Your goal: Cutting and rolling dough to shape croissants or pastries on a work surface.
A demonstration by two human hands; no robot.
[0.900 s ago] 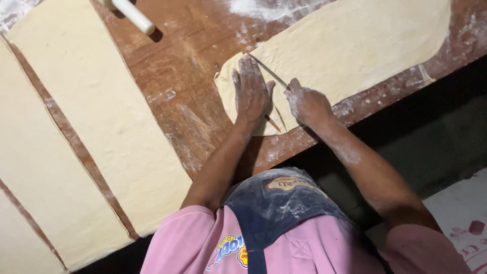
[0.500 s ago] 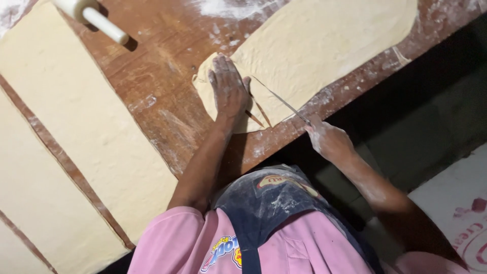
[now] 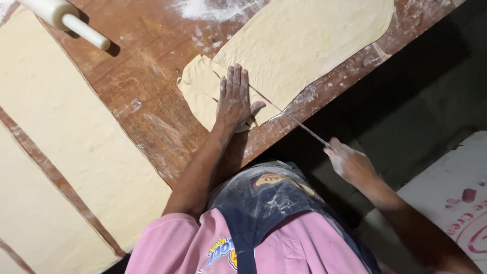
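Observation:
My left hand (image 3: 233,97) lies flat, fingers spread, on the near end of a rolled-out dough sheet (image 3: 309,43) on the brown wooden table (image 3: 147,76). A cut line runs through the dough beside my fingers, parting a small end piece (image 3: 199,91) from the rest. My right hand (image 3: 350,162) is off the table's edge, gripping a thin knife (image 3: 304,128) whose blade points back toward the dough. Both hands are dusted with flour.
Long dough strips (image 3: 66,132) lie side by side on the left of the table. A white rolling pin (image 3: 66,15) rests at the top left. Loose flour (image 3: 213,9) is scattered at the top. A white printed sack (image 3: 451,203) sits at the lower right.
My right hand has drawn the knife back through the dough and off the table's edge. My left hand stays pressed on the dough's end. The view has shifted.

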